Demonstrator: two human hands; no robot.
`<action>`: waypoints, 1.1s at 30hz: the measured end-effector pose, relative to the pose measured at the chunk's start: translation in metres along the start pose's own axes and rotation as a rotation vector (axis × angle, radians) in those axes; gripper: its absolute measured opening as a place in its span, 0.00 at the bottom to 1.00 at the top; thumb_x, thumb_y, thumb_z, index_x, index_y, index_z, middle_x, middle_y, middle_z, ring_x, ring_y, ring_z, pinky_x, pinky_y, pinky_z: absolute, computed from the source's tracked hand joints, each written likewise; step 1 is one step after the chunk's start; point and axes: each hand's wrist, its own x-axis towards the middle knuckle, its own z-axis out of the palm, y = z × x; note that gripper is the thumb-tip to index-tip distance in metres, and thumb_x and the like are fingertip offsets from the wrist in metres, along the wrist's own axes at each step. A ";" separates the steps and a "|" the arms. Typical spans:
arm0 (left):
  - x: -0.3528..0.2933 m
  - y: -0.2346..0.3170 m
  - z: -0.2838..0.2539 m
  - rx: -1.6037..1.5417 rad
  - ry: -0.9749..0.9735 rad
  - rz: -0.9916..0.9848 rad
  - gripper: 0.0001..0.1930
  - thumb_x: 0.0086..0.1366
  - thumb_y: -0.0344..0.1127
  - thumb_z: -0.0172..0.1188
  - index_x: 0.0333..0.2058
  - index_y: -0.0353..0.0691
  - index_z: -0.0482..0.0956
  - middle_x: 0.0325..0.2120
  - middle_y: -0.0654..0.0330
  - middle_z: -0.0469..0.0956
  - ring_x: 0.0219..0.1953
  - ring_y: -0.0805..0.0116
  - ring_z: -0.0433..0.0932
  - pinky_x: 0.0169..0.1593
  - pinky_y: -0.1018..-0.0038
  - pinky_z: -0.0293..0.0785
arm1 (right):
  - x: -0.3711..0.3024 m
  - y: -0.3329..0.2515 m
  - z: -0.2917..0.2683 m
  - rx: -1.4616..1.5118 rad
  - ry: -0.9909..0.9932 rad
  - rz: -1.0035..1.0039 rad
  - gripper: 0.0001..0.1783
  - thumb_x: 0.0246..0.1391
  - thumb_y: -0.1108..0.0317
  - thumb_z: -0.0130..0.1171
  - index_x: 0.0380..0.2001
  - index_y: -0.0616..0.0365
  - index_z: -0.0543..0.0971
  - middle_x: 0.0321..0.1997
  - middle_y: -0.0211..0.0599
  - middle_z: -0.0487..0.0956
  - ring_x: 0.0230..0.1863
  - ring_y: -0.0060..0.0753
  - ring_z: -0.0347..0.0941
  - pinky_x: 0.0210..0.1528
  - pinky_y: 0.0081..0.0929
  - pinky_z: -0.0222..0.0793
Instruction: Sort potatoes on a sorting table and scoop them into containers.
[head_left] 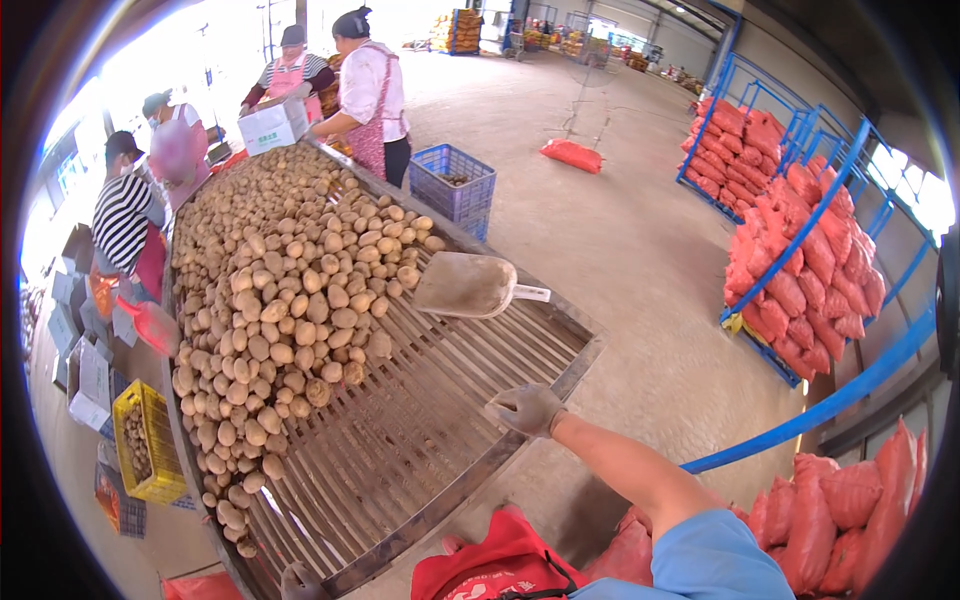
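— Big warehouse hall, concrete floor (pixel 600 250), daylight pouring in at upper left. Down the left edge?

— Stacked cardboard boxes (pixel 85 370), then a yellow crate (pixel 150 455) holding a few potatoes, lower left. Above those, several workers (pixel 130 205) standing along the far side of the table, one more pair at top centre beside a white box (pixel 272 125).

— And the centre?

— Long slatted sorting table (pixel 420 440) running from upper left to lower centre. Heaped potatoes (pixel 280 290) covering its left half, bare slats on the right half. Left hand (pixel 300 580), gloved, at the bottom edge near the table's lower corner; mostly cut off, so cannot tell whether clenched or loose.

— Further right?

— Dusty scoop (pixel 470 285) lying on the table's right rim, just beside the pile. Blue crate (pixel 455 185) on the floor behind. Right hand (pixel 527 408), gloved, resting on the metal rim at centre, fingers curled loosely, grasping nothing, well apart from the scoop.

— Far right?

— Red mesh sacks (pixel 800 260) stacked in blue racks (pixel 840 170), more sacks at lower right.
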 end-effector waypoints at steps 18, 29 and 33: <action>-0.002 -0.009 0.009 0.037 0.122 0.081 0.22 0.78 0.56 0.59 0.40 0.45 0.91 0.36 0.51 0.89 0.37 0.48 0.88 0.41 0.55 0.82 | 0.001 0.007 0.006 -0.056 0.004 0.006 0.21 0.72 0.47 0.57 0.48 0.47 0.91 0.46 0.40 0.91 0.48 0.51 0.87 0.51 0.44 0.82; 0.001 -0.009 0.009 0.061 0.067 0.103 0.21 0.79 0.54 0.58 0.39 0.44 0.90 0.32 0.48 0.88 0.34 0.46 0.87 0.40 0.54 0.81 | 0.000 0.000 0.004 -0.021 0.007 0.065 0.26 0.74 0.39 0.53 0.39 0.45 0.90 0.43 0.37 0.90 0.48 0.52 0.85 0.52 0.48 0.79; 0.001 -0.012 0.012 0.054 0.112 0.116 0.20 0.79 0.53 0.59 0.38 0.43 0.89 0.32 0.49 0.88 0.34 0.47 0.87 0.39 0.55 0.81 | 0.001 0.005 0.006 -0.058 0.001 0.022 0.26 0.74 0.39 0.53 0.39 0.45 0.90 0.43 0.38 0.90 0.47 0.53 0.85 0.51 0.49 0.79</action>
